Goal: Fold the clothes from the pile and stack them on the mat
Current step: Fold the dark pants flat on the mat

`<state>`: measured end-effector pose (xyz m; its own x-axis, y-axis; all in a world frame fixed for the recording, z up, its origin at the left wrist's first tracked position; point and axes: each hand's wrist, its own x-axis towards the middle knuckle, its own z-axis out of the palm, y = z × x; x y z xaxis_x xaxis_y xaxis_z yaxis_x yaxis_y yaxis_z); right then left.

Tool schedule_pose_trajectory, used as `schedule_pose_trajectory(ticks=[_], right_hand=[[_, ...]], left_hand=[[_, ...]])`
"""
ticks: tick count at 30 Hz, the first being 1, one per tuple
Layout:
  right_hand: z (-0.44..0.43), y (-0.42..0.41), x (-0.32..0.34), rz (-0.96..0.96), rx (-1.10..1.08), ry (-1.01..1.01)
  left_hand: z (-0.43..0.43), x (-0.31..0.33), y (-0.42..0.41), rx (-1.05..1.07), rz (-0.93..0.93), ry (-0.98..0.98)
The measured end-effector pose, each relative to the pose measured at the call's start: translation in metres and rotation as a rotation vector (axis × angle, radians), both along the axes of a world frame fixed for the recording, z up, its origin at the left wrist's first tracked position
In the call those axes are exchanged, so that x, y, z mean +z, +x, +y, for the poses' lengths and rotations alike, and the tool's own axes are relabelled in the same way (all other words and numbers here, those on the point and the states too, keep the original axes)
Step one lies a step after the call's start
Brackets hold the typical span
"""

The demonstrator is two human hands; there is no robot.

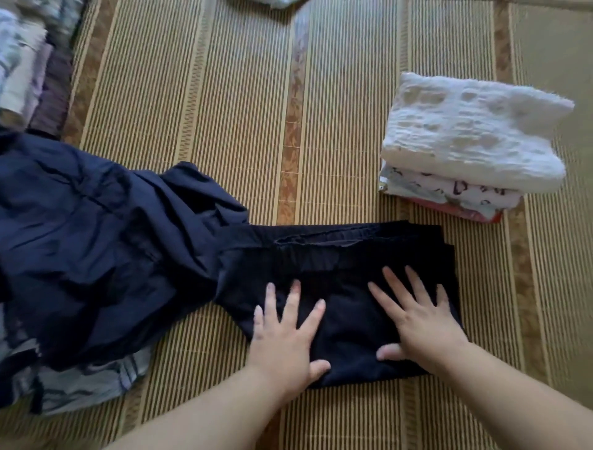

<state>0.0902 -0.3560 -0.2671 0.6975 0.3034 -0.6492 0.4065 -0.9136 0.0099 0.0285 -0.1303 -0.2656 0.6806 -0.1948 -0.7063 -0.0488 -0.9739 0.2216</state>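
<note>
A dark navy garment [346, 257], folded into a rough rectangle with an elastic waistband along its far edge, lies on the striped straw mat [205, 106] in front of me. My left hand [288, 334] rests flat on its near left part, fingers spread. My right hand [417, 321] presses flat on its right part, fingers also spread. Neither hand grips the cloth. To the right stands a stack of folded clothes [468, 138], a white textured piece on top, patterned and red pieces under it. The unfolded pile [96, 244] of dark blue cloth lies at the left.
Grey patterned fabric [86, 382] pokes out under the pile at the lower left. More clothes [29, 64] lie blurred at the top left corner, and a pale item [272, 2] at the top edge. Bare mat stretches between the pile and the stack.
</note>
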Motion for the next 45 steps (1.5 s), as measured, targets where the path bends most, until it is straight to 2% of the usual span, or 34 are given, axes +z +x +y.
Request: schedule_pose_trajectory(ticks=[4, 7, 9, 12, 13, 15, 19, 23, 25, 29, 30, 32, 35, 39, 43, 45], right_hand=[[-0.037, 0.003, 0.016, 0.160, 0.052, -0.145], [-0.035, -0.007, 0.026, 0.120, -0.034, -0.097], [-0.023, -0.030, 0.028, -0.031, -0.071, 0.014], [0.005, -0.077, 0.020, -0.188, -0.123, 0.292], [0.020, -0.094, 0.017, -0.186, -0.107, 0.363], [0.053, -0.123, 0.009, -0.176, -0.056, 0.420], [0.086, -0.147, -0.015, -0.094, -0.130, 0.290], [0.076, -0.150, -0.026, -0.136, -0.183, 0.347], [0.068, -0.153, -0.025, -0.135, -0.204, 0.385], [0.060, -0.151, -0.005, -0.041, -0.357, 0.458], [0.057, -0.152, 0.000, -0.012, -0.458, 0.545], [0.049, -0.157, 0.014, 0.181, -0.694, 0.699], [0.034, -0.159, 0.035, 0.288, -1.053, 0.959], [0.008, -0.136, 0.056, 0.254, -1.353, 1.090], [-0.017, -0.090, 0.057, 0.298, -1.863, 1.419], [-0.023, -0.069, 0.046, 0.203, -2.000, 1.405]], left_hand=[[-0.036, 0.012, -0.031, -0.009, 0.154, -0.118], [-0.035, 0.029, -0.033, -0.102, 0.204, -0.097], [-0.016, 0.036, -0.026, -0.170, 0.075, -0.088], [0.026, 0.039, -0.004, -0.409, -0.292, -0.085], [0.039, 0.038, 0.006, -0.512, -0.296, -0.084], [0.060, 0.035, 0.032, -0.732, -0.141, -0.047], [0.071, 0.023, 0.075, -1.180, -0.049, 0.135], [0.072, 0.015, 0.107, -1.404, -0.068, 0.160], [0.071, 0.016, 0.114, -1.423, -0.077, 0.128], [0.064, 0.025, 0.097, -1.304, 0.017, 0.105], [0.059, 0.032, 0.093, -1.265, 0.075, 0.087], [0.050, 0.047, 0.085, -1.136, 0.237, 0.022], [0.032, 0.073, 0.080, -0.770, 0.476, -0.076], [0.011, 0.102, 0.111, -0.239, 0.571, -0.204], [-0.024, 0.107, 0.159, 0.185, 0.442, -0.510], [-0.047, 0.099, 0.168, 0.134, 0.201, -0.495]])
